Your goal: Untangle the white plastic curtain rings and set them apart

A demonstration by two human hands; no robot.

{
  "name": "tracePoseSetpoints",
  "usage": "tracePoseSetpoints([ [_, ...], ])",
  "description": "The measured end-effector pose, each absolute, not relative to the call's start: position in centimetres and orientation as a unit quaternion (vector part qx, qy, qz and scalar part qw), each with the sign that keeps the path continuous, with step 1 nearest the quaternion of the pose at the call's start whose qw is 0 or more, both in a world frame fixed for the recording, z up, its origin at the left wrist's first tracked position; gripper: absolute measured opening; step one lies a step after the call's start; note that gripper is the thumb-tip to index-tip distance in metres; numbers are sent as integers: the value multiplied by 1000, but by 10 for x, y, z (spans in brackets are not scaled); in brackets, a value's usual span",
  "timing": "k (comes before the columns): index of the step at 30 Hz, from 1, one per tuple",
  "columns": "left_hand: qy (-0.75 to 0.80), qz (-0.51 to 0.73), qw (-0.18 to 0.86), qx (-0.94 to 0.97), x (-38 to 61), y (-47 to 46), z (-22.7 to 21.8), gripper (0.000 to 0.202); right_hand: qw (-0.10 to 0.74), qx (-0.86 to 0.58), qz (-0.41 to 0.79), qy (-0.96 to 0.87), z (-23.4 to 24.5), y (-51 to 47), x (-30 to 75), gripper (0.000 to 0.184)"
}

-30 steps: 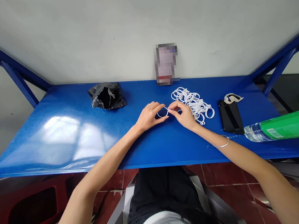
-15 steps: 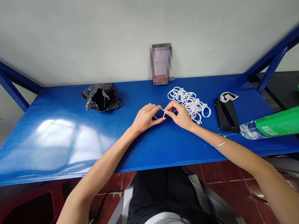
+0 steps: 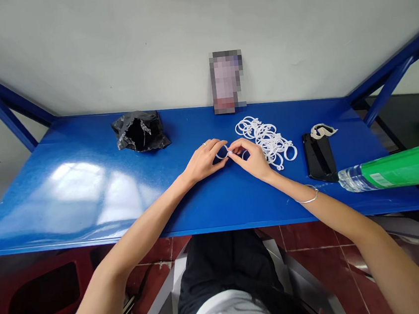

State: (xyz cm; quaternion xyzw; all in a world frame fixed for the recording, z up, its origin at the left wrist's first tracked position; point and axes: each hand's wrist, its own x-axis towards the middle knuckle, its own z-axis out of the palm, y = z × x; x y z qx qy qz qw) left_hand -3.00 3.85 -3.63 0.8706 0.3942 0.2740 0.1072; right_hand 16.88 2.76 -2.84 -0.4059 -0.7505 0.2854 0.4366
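Between my two hands is a thin white plastic ring with a small knob at its right side. The fingers and thumb of my left hand curve around the ring's left part and grip it. At the knob, the fingertips of my right hand pinch the ring. Just behind and to the right of my right hand lies a loose pile of similar white rings, several overlapping one another. Part of one more ring shows under my right hand.
On the blue table, a crumpled black plastic bag stands open at the back left. A pixelated upright object leans on the wall. To the right are a black phone, a cream strap-like item and a green-labelled bottle.
My view has tilted slightly, shifting the table up a little. Both hands remain on the ring, with my left fingers resettled slightly around it and my right fingertips still pinching the knob.
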Motion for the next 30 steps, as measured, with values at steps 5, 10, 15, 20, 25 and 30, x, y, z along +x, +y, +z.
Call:
tracePoseSetpoints([
  [5, 380, 295, 122, 868, -29, 38, -35, 42, 458, -405, 279, -741, -28, 27, 169, 17],
  [10, 389, 292, 115, 866, -29, 38, -35, 45, 482, -401, 284, -725, -34, 31, 171, 15],
  [15, 384, 291, 93, 871, -30, 39, -38, 44, 484, -391, 287, -728, -35, 32, 172, 17],
  [20, 381, 291, 81, 874, -30, 39, -38, 43, 481, -398, 273, -732, -36, 33, 171, 22],
  [25, 392, 285, 87, 870, -28, 38, -38, 42, 471, -410, 268, -734, -38, 36, 172, 23],
  [30, 409, 278, 111, 862, -26, 40, -38, 41, 453, -409, 272, -744, -39, 40, 172, 18],
])
